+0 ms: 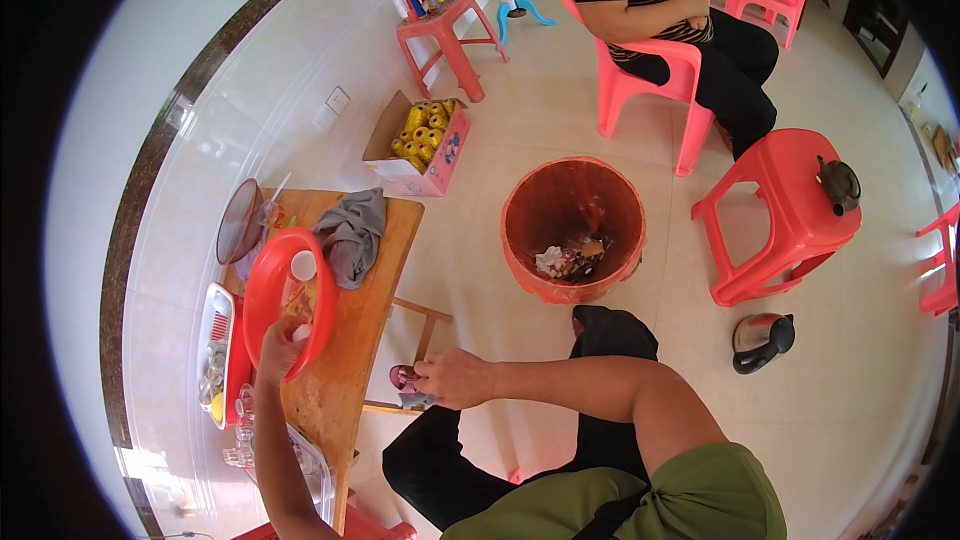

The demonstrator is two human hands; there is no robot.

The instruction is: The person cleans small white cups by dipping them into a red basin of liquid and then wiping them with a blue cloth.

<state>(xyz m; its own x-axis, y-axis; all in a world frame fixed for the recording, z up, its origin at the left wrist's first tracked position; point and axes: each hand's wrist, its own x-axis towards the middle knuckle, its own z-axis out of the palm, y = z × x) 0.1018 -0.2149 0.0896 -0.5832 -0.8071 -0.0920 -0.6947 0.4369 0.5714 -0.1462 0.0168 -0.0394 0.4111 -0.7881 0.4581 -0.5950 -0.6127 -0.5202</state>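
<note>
My left hand (pixel 280 347) reaches into the near end of an oval red basin (pixel 256 285). Its fingers close on a small white cup (pixel 301 333). Farther along in the same basin is another white cup (pixel 303 265), with yellowish liquid or pieces around it that I cannot make out. My right hand (pixel 455 378) hangs above my bent leg, beside the table's edge, fingers curled together; whatever they hold is hidden. Just past its fingertips shows a purple-pink item (pixel 403 378), perhaps a slipper on the floor. A grey cloth (pixel 355 238) lies crumpled beside the basin.
The wooden table (pixel 350 340) also bears a white-and-red tray (pixel 217 380) and glassware (pixel 243 430). A red bin (pixel 515 262) with rubbish stands ahead. Rightward are a red stool (pixel 790 180) with a teapot and a kettle (pixel 763 342). A person (pixel 640 10) sits beyond; a box (pixel 440 175) holds yellow packs.
</note>
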